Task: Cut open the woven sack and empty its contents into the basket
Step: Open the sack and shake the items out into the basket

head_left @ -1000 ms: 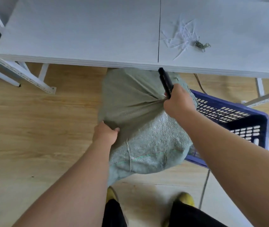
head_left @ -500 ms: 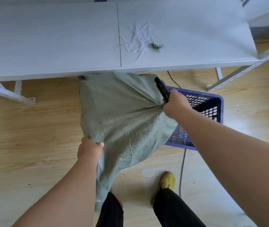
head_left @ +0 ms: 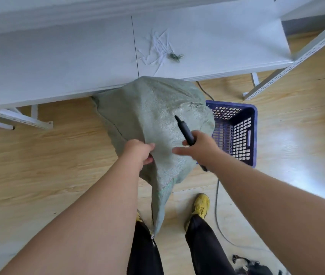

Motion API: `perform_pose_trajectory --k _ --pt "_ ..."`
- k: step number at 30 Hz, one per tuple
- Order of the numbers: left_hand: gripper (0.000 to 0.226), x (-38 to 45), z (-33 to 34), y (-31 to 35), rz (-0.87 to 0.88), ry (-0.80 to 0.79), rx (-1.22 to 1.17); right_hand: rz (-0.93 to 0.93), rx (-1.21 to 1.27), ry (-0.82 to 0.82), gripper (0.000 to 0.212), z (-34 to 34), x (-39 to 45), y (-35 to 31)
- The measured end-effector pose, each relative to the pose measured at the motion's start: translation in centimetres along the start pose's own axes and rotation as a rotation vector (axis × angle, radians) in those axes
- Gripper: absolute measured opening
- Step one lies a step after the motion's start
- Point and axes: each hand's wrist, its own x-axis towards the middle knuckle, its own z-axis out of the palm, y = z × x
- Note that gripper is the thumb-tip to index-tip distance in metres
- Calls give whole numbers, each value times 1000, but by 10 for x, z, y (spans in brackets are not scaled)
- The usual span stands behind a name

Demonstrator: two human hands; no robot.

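Note:
A grey-green woven sack (head_left: 157, 120) hangs in front of me, draped over the left side of a purple plastic basket (head_left: 239, 132) on the floor. My left hand (head_left: 140, 152) pinches the sack's fabric near its middle. My right hand (head_left: 197, 145) hovers just right of it, holding a black cutter (head_left: 184, 129) that points up and left over the sack; its forefinger is stretched out toward the left hand. The sack's lower end trails down between my legs. What lies inside the basket is hidden by the sack.
A white table (head_left: 78, 62) stands beyond the sack with white cut strings (head_left: 157, 48) and a small green knot on it. White shelf legs (head_left: 296, 56) stand right. A grey cable (head_left: 217, 205) crosses the wooden floor by my yellow shoe (head_left: 201, 205).
My right hand has let go of the gathered sack and moved down-left toward my left hand, still holding the cutter. My left hand has risen with the fabric. The sack now covers more of the basket.

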Motion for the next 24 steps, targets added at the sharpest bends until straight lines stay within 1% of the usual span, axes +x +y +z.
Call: perform_pose_trajectory --k 2,4,5,6,8,9,11,13,15,16,17,18,19,21,24 --pt "11 -22 15 13 -47 -104 -161 -30 38 27 59 5 -20 0" --pt "8 -47 34 30 -58 -190 -290 -44 57 90 57 6 -35 2" --pt "11 -59 43 40 -50 -234 -330 -42 59 140 51 3 -41 3" --pt "14 -71 51 49 -38 -279 -349 -35 53 208 40 -2 -45 5" --pt "12 -96 65 68 9 -362 -332 -14 76 370 15 -23 -52 7" --pt "9 -107 70 77 44 -389 -317 -11 119 438 11 -38 -55 6" --pt "3 -124 76 90 139 -398 -270 -26 216 537 18 -72 -62 0" --pt "10 -132 80 97 272 -344 -171 -54 278 594 24 -106 -70 -6" --pt "10 -138 83 98 426 -225 -9 -79 285 610 26 -132 -79 -11" --pt "10 -138 83 96 527 -123 146 -85 287 605 25 -141 -83 -12" --pt "12 -137 83 93 617 -13 349 -89 290 599 24 -150 -87 -13" --pt "21 -136 82 90 660 75 555 -95 289 597 24 -159 -90 -14" --pt "32 -135 81 85 669 125 714 -99 282 595 24 -168 -94 -16" --pt "48 -132 81 74 658 138 856 -108 264 582 25 -188 -97 -17" --pt "59 -126 90 62 652 75 917 -105 262 549 26 -208 -96 -16"
